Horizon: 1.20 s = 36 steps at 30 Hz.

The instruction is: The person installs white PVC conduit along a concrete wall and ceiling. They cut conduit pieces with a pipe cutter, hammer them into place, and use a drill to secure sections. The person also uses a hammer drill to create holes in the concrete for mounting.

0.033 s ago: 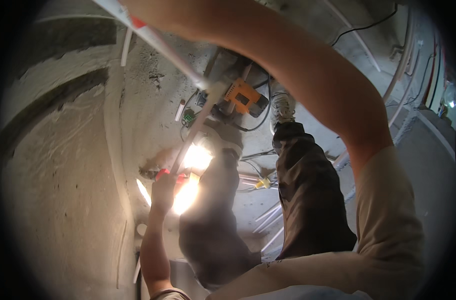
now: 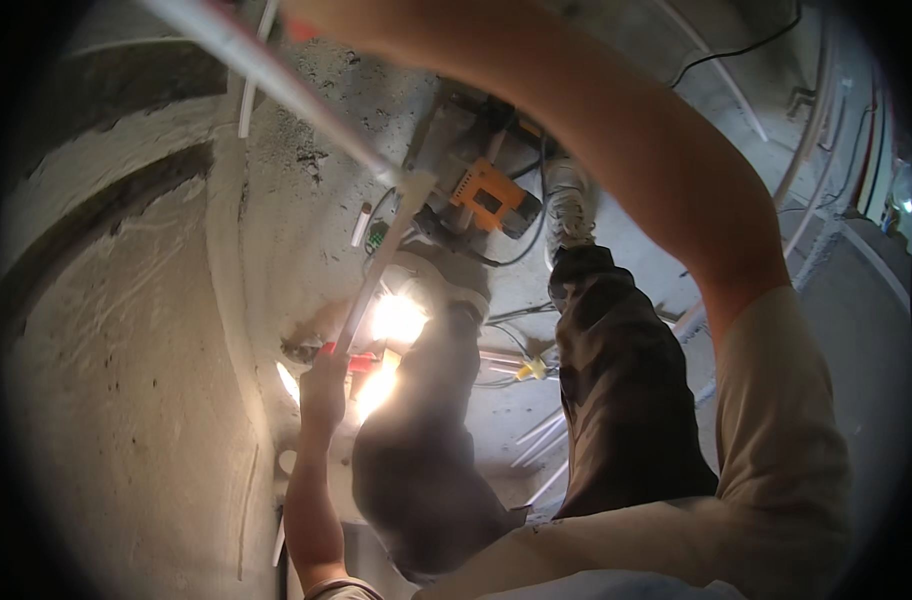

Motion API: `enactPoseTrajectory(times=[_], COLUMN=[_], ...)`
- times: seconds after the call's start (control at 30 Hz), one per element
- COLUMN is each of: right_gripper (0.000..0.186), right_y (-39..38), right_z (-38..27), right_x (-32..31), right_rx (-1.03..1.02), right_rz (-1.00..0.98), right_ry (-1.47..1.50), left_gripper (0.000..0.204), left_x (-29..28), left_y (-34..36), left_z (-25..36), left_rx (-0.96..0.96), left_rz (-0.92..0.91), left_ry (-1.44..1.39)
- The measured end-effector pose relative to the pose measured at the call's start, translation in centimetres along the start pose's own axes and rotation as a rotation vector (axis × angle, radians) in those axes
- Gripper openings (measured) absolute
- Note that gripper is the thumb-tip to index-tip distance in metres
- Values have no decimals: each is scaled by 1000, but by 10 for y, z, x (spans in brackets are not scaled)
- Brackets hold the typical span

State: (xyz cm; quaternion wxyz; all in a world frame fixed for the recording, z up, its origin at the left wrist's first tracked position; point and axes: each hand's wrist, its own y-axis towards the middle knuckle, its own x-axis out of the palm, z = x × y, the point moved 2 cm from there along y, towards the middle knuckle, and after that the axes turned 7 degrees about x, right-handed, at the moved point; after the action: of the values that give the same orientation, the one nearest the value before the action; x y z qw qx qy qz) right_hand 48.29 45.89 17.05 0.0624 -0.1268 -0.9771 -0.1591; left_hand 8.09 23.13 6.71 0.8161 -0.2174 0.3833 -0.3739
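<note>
Two white lengths of pipe (image 2: 276, 88) meet at a bend (image 2: 414, 186) in front of me. My left hand (image 2: 323, 390) is closed round the lower end of the near length (image 2: 371, 280). A red piece (image 2: 361, 362) shows beside that hand; its kind cannot be made out. The far length runs to the upper left, out of view. My right arm arches across the top, and my right hand (image 2: 321, 18) is cut off by the upper edge near this length. Something red (image 2: 300, 30) shows at it; its fingers are hidden.
An orange and black power tool (image 2: 489, 196) with a cable lies on the floor beyond my feet. A bright lamp (image 2: 398, 318) glares by my left leg (image 2: 416, 460). A yellow connector (image 2: 531, 369) and several loose pipes (image 2: 541, 440) lie around. A concrete wall (image 2: 126, 380) rises at left.
The far pipe length has swung slightly left in view, and my right hand has shifted a little to the right. My left hand has hardly moved and keeps its grip.
</note>
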Motion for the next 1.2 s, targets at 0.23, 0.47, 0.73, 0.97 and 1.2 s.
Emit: enactPoseTrajectory(times=[0.23, 0.47, 0.73, 0.97, 1.2], right_gripper=[64, 73, 53, 48, 37], right_y=[-143, -395, -488, -223, 3], right_z=[109, 95, 162, 144, 190], right_x=[-209, -313, -353, -294, -87], right_rx=[575, 1306, 406, 318, -264], right_rz=[110, 2, 33, -451, -1189], right_ry=[-718, -1011, -1801, -1023, -1274], left_gripper=[40, 35, 36, 60, 57], left_x=[-21, -36, -41, -12, 19], left_y=[7, 73, 93, 27, -57], left_z=[-89, -166, -143, -50, -69], left_rx=[-373, -302, 53, -98, -218], left_rz=[204, 402, 416, 417, 600], left_ry=[359, 534, 140, 107, 196])
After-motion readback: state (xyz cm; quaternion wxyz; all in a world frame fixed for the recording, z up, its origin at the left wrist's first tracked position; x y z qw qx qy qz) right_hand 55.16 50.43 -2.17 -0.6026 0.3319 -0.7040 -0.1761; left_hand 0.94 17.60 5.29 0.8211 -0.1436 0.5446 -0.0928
